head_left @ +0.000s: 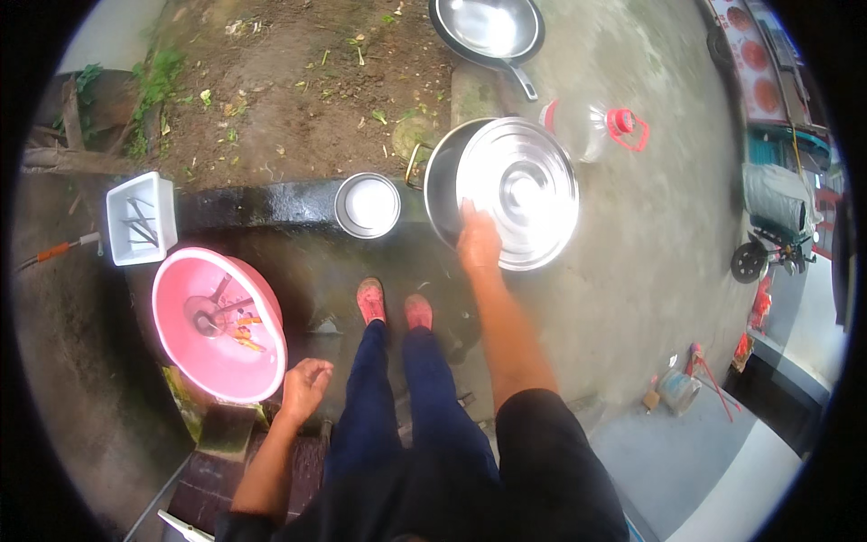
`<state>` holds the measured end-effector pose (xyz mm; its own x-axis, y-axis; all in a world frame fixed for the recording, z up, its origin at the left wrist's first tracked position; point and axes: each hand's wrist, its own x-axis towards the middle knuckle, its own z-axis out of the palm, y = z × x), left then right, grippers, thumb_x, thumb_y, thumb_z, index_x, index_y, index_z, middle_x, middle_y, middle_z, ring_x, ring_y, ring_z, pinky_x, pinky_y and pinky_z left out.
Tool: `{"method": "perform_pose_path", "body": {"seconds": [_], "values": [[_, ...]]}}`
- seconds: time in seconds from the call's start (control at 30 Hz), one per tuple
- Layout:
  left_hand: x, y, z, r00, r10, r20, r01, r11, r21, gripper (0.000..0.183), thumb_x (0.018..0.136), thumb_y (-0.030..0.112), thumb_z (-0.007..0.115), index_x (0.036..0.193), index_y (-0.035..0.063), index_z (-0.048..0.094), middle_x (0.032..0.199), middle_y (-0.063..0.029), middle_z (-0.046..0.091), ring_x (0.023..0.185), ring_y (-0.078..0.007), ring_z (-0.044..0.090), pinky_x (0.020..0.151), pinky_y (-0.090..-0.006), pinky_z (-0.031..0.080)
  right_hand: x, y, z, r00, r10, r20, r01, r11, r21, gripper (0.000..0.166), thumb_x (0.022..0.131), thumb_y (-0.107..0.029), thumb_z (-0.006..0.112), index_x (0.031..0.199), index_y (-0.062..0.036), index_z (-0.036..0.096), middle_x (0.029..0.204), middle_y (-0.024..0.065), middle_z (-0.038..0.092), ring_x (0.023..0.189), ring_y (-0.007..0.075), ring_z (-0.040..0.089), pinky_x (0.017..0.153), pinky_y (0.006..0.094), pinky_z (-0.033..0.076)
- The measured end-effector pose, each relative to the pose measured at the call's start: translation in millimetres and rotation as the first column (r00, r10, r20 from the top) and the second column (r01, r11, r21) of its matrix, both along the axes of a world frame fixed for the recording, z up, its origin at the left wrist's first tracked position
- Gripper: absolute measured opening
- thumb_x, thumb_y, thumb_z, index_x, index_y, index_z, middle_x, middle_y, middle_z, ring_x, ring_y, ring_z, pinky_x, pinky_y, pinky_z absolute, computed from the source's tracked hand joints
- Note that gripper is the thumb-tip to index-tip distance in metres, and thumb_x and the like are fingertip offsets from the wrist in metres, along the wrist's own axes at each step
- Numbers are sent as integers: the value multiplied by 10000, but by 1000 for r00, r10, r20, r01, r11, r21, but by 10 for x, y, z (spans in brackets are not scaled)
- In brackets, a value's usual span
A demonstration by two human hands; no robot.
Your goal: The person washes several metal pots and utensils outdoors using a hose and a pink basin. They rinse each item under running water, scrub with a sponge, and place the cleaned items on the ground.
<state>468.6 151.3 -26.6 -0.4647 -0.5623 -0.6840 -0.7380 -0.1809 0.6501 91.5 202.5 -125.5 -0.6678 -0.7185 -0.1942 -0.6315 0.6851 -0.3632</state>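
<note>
My right hand (pixel 479 238) grips the left rim of a shiny round metal lid (pixel 542 223). That lid lies off-centre over a large metal pot (pixel 443 173), whose left part stays uncovered and shows a dark inside. One brass-coloured loop handle (pixel 414 166) sticks out from the pot's left side. Loosely curled and holding nothing, my left hand (pixel 303 391) hovers beside the right rim of a pink plastic basin (pixel 271 325). Inside the basin lie a ladle-like utensil (pixel 205 318) and several yellow-orange pieces. A small round metal pot (pixel 368 205) stands on the wet concrete ledge.
A frying pan (pixel 488 30) and a clear plastic jug with a red cap (pixel 589 129) sit beyond the pot. At left is a white plastic tub (pixel 139 237) holding dark thin sticks. Bare soil (pixel 291 88) borders the ledge (pixel 271 203). A parked vehicle (pixel 772 251) stands far right.
</note>
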Motion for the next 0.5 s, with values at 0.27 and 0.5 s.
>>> {"method": "perform_pose_path", "body": {"seconds": [0.27,0.5], "values": [[287,-68,-154,997,72,34,-73,997,38,95,774,2,581,859,-5,624,806,-97,596,745,-153,586,678,-260,465,224,-243,-663,975,-170,144,175,984,-19,440,929,-370,297,1013,3,516,902,245,522,890,424,469,786,463,372],[156,-80,-201,991,132,28,-133,988,83,94,778,31,584,856,0,628,807,-94,603,739,-150,590,672,-257,465,362,-372,-474,993,115,-27,-116,993,-38,349,840,-90,421,1184,-30,422,934,208,512,857,390,492,729,462,406]]}}
